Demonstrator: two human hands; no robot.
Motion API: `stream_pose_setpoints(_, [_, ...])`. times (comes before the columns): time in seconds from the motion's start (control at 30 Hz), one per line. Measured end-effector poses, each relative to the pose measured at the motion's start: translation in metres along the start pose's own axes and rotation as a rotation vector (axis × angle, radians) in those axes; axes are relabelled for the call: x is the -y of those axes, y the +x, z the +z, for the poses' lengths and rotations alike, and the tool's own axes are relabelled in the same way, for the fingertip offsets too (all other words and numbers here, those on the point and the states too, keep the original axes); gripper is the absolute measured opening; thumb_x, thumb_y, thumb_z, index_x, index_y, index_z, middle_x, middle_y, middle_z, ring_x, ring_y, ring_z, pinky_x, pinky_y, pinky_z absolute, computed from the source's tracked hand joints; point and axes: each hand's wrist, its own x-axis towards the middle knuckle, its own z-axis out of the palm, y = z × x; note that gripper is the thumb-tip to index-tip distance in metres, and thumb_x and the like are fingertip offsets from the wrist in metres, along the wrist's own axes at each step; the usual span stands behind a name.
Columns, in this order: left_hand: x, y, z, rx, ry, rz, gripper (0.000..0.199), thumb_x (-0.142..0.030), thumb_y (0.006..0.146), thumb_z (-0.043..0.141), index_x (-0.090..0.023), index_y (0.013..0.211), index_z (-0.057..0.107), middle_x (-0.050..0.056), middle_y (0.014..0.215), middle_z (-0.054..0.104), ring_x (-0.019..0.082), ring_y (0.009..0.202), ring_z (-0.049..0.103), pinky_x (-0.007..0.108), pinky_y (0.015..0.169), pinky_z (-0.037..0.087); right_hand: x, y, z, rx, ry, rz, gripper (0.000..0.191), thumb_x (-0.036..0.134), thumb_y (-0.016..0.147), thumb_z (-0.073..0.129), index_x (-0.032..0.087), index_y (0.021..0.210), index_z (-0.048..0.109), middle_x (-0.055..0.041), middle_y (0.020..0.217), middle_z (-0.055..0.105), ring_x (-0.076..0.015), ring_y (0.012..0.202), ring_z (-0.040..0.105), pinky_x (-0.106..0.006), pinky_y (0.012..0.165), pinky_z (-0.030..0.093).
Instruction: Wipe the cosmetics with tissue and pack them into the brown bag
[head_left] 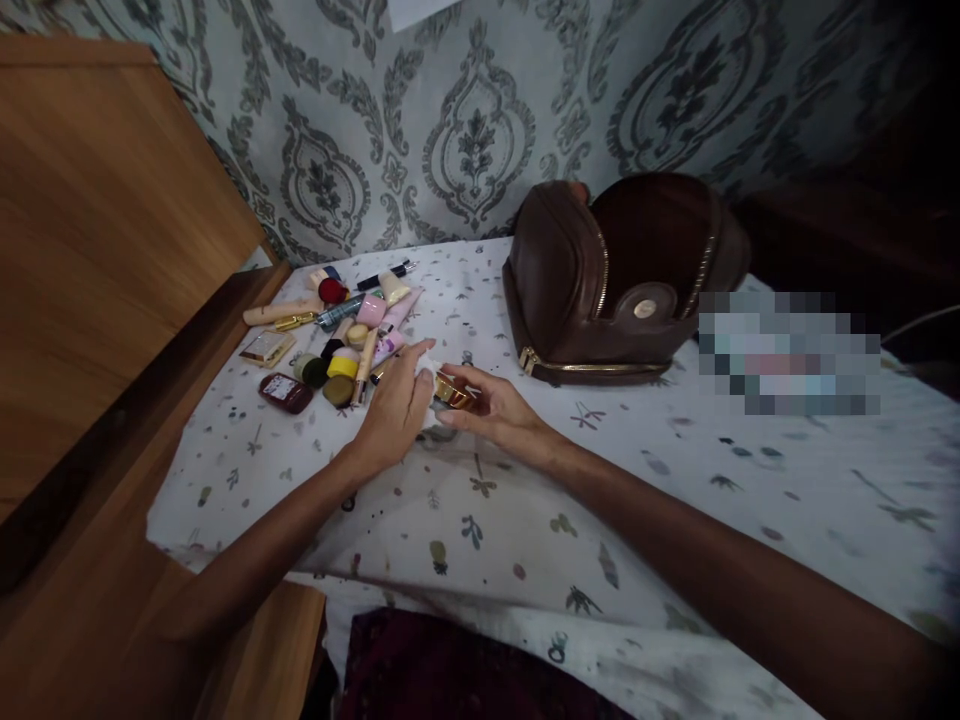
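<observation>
Near the middle of the cloth, my right hand (pixel 496 408) grips a small gold item (pixel 452 391) between thumb and fingers. My left hand (pixel 397 408) is closed on a white tissue or cloth (pixel 429 378), which touches the left side of the gold item. Just beyond and left of my left hand lies a pile of cosmetics, among them a yellow-banded jar (pixel 343 366), a pink-capped item (pixel 371 309), a dark red bottle (pixel 286 392) and a gold compact (pixel 265 347). What the tissue covers cannot be made out.
An unzipped brown bag (pixel 562 290) stands at the back, right of the pile. A blurred-out object (pixel 787 355) lies farther right. The patterned white cloth (pixel 525 545) covers the surface, with a wooden panel (pixel 112 220) at the left and a patterned wall behind.
</observation>
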Motion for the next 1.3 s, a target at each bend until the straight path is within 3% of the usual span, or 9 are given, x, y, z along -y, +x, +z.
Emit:
stream_pose_setpoints(0.1, [0.005,-0.011,0.001,0.012,-0.034,-0.071,0.033,-0.028,0.1,0.033,-0.015,0.129,0.043,0.015,0.129,0.057,0.024,0.12,0.054,0.042,0.103,0.042,0.004,0.0,-0.001,0.012,-0.033,0.003,0.06,0.039,0.066,0.083,0.021,0.119,0.06,-0.0044,0.106,0.063,-0.0194,0.094,0.061,-0.037,0.089,0.05])
stream_pose_setpoints(0.27, [0.018,-0.03,-0.005,0.098,-0.017,-0.138,0.022,-0.027,0.1,0.033,-0.017,0.115,0.045,0.011,0.107,0.06,0.023,0.101,0.059,0.041,0.092,0.047,0.011,-0.001,-0.005,0.035,-0.16,-0.031,0.059,0.04,0.064,0.083,0.022,0.115,0.06,-0.0021,0.098,0.064,-0.0209,0.093,0.061,-0.038,0.089,0.048])
stream_pose_setpoints(0.37, [0.025,-0.035,-0.013,0.126,0.019,-0.061,0.018,-0.027,0.098,0.037,-0.018,0.108,0.049,0.011,0.11,0.06,0.024,0.106,0.057,0.041,0.095,0.046,0.012,-0.001,-0.009,0.021,-0.258,-0.056,0.061,0.04,0.062,0.085,0.022,0.115,0.061,-0.0024,0.1,0.065,-0.0228,0.097,0.061,-0.041,0.095,0.046])
stream_pose_setpoints(0.53, [0.018,-0.025,-0.021,0.029,-0.009,-0.029,0.016,-0.028,0.097,0.044,-0.019,0.109,0.049,0.009,0.11,0.06,0.022,0.107,0.057,0.038,0.096,0.046,0.008,0.001,-0.011,0.056,-0.231,-0.069,0.061,0.042,0.065,0.084,0.024,0.119,0.061,-0.0039,0.107,0.066,-0.024,0.101,0.061,-0.043,0.097,0.046])
stream_pose_setpoints(0.7, [-0.002,-0.003,-0.006,-0.096,-0.042,0.113,0.016,-0.028,0.1,0.038,-0.021,0.114,0.043,0.01,0.115,0.057,0.021,0.111,0.055,0.038,0.1,0.044,0.007,0.001,-0.011,0.099,-0.169,-0.083,0.062,0.04,0.07,0.081,0.024,0.126,0.059,-0.0035,0.106,0.064,-0.0207,0.098,0.061,-0.037,0.089,0.049])
stream_pose_setpoints(0.83, [-0.001,0.0,0.007,-0.085,0.011,0.205,0.012,-0.028,0.102,0.033,-0.02,0.105,0.042,0.013,0.12,0.055,0.022,0.118,0.053,0.04,0.102,0.042,0.007,0.002,-0.014,0.085,-0.148,-0.077,0.058,0.043,0.074,0.078,0.02,0.124,0.061,-0.0017,0.096,0.063,-0.0174,0.087,0.059,-0.032,0.079,0.049])
stream_pose_setpoints(1.0, [0.015,-0.019,0.006,0.016,0.042,0.161,0.014,-0.03,0.103,0.034,-0.02,0.109,0.04,0.018,0.139,0.047,0.024,0.131,0.046,0.046,0.107,0.039,0.008,0.003,-0.016,0.051,-0.152,-0.033,0.06,0.042,0.073,0.079,0.021,0.126,0.059,-0.0009,0.092,0.061,-0.015,0.079,0.057,-0.031,0.073,0.051])
stream_pose_setpoints(1.1, [0.024,-0.031,-0.001,0.077,0.021,0.088,0.016,-0.028,0.102,0.034,-0.019,0.115,0.038,0.019,0.144,0.045,0.024,0.134,0.045,0.045,0.107,0.04,0.009,0.002,-0.015,0.03,-0.14,-0.01,0.055,0.043,0.075,0.078,0.023,0.123,0.06,-0.0037,0.102,0.063,-0.0156,0.08,0.059,-0.032,0.072,0.053])
stream_pose_setpoints(1.3, [0.022,-0.022,-0.02,0.027,0.004,0.035,0.021,-0.026,0.1,0.037,-0.018,0.118,0.046,0.013,0.121,0.06,0.022,0.116,0.057,0.041,0.1,0.046,0.009,0.002,-0.014,0.009,-0.119,0.0,0.054,0.043,0.073,0.08,0.026,0.12,0.06,-0.0048,0.112,0.061,-0.0156,0.082,0.06,-0.032,0.071,0.056])
